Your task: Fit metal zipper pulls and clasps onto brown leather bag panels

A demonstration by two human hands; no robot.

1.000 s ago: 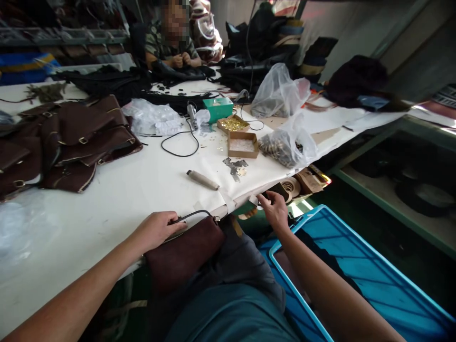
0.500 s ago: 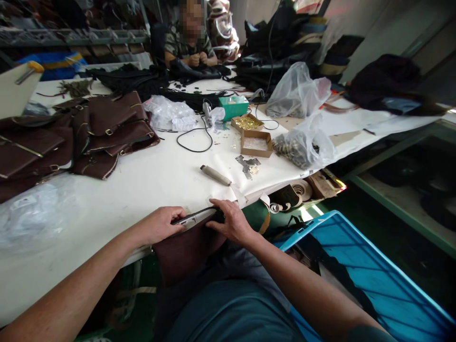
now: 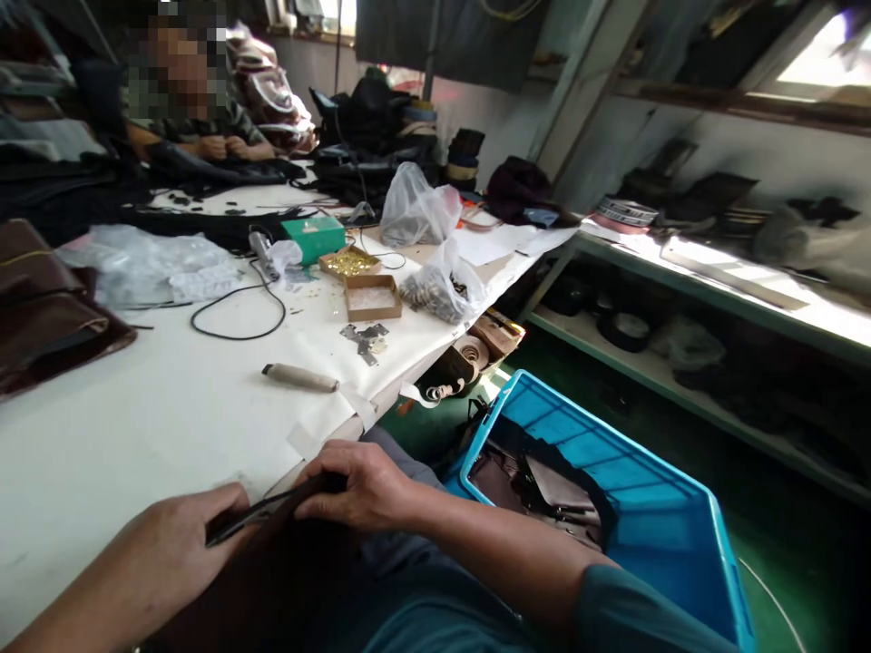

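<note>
Both hands hold a dark brown leather piece over my lap, beside the table's front edge. My left hand closes on the left end of its dark upper edge. Fingers and thumb of my right hand pinch the same edge further right. The lower part of the leather lies in shadow. On the white table, a tool with a wrapped grey handle rests beyond my hands. Thin metal plates lie behind it, near an open box of small clear pieces and a box of gold-coloured parts.
A blue crate with brown leather pieces stands at the right. Brown bags lie at the table's left. Plastic bags, a green box and a looped cable are further back. A person sits across the table. Shelving runs along the right.
The view has swung to the right, showing more of the crate and shelving. Both hands still grip the leather, which now sits lower and more tilted.
</note>
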